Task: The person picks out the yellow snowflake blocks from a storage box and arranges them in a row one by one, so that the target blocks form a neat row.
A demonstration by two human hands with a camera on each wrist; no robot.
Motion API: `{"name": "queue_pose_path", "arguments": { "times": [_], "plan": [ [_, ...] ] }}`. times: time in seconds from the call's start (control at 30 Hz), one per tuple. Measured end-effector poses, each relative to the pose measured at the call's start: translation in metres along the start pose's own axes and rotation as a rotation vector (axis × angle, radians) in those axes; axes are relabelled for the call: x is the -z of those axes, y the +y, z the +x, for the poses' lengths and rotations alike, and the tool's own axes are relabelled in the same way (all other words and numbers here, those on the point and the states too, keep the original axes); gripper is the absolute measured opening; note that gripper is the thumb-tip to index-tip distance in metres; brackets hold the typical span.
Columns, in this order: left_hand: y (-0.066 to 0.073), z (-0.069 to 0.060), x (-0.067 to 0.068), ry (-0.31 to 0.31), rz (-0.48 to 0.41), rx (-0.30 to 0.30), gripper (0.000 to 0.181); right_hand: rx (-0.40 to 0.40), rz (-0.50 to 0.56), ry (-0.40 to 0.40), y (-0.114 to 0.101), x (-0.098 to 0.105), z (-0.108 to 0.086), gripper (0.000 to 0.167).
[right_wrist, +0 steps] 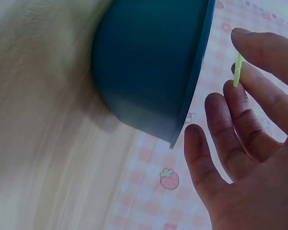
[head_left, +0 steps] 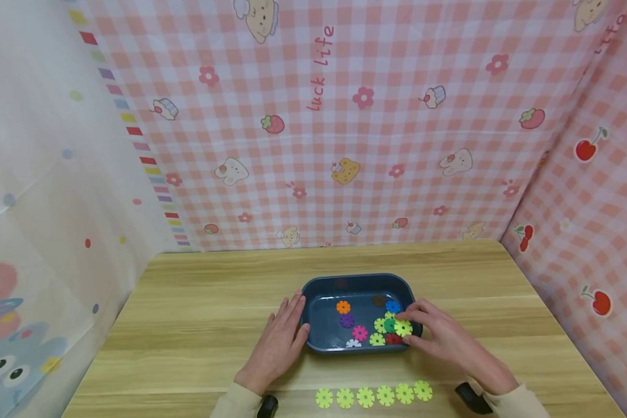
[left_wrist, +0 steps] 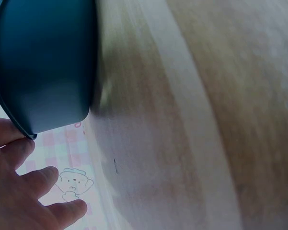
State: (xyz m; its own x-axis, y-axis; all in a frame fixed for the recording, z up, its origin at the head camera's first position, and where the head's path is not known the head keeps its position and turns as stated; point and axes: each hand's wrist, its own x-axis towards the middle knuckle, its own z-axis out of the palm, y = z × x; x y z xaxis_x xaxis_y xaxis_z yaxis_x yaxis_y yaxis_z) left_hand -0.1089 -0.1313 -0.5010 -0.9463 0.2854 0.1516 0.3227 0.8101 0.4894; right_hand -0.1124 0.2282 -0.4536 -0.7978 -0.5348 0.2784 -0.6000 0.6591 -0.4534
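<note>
A dark blue plastic basin (head_left: 321,334) stands on the table with several flower-shaped toy discs inside. My left hand (head_left: 278,339) rests against its left side, fingers extended; in the left wrist view the fingers (left_wrist: 19,148) touch the rim. Over the right end of the basin, my right hand (head_left: 444,337) pinches a yellow-green flower-shaped disc (head_left: 403,328) between thumb and fingers. The right wrist view shows that disc (right_wrist: 237,72) edge-on, above the rim. Below it in the basin lie more yellow-green discs (head_left: 377,339) and a green disc (head_left: 390,325).
In front of the basin, several yellow-green discs (head_left: 366,397) lie in a row on the wooden table (head_left: 204,313). Orange (head_left: 343,307), purple (head_left: 347,320), pink (head_left: 360,332) and blue (head_left: 393,306) discs are spread inside the basin. A checked cloth (head_left: 313,145) hangs behind the table.
</note>
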Motion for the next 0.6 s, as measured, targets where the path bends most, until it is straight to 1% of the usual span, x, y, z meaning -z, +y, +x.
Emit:
{"name": "queue_pose_path", "arguments": {
  "times": [0.13, 0.27, 0.33, 0.47, 0.6],
  "plan": [
    [0.0, 0.0, 0.0, 0.001, -0.002, 0.001, 0.058, 0.037, -0.001, 0.04, 0.003, 0.001, -0.009, 0.036],
    [0.001, 0.0, 0.0, 0.003, 0.0, 0.001, 0.058, 0.075, -0.012, 0.096, 0.006, 0.0, -0.017, 0.04],
    [0.001, 0.0, 0.0, 0.004, -0.001, 0.0, 0.058, 0.069, -0.023, 0.113, 0.007, 0.0, -0.02, 0.041],
    [0.0, 0.0, -0.001, 0.006, -0.001, -0.001, 0.058, 0.022, -0.038, 0.112, 0.007, 0.002, -0.028, 0.041],
    [-0.001, 0.001, -0.001, 0.006, 0.002, -0.003, 0.058, 0.02, -0.042, 0.124, 0.011, 0.002, -0.035, 0.042]
  ]
}}
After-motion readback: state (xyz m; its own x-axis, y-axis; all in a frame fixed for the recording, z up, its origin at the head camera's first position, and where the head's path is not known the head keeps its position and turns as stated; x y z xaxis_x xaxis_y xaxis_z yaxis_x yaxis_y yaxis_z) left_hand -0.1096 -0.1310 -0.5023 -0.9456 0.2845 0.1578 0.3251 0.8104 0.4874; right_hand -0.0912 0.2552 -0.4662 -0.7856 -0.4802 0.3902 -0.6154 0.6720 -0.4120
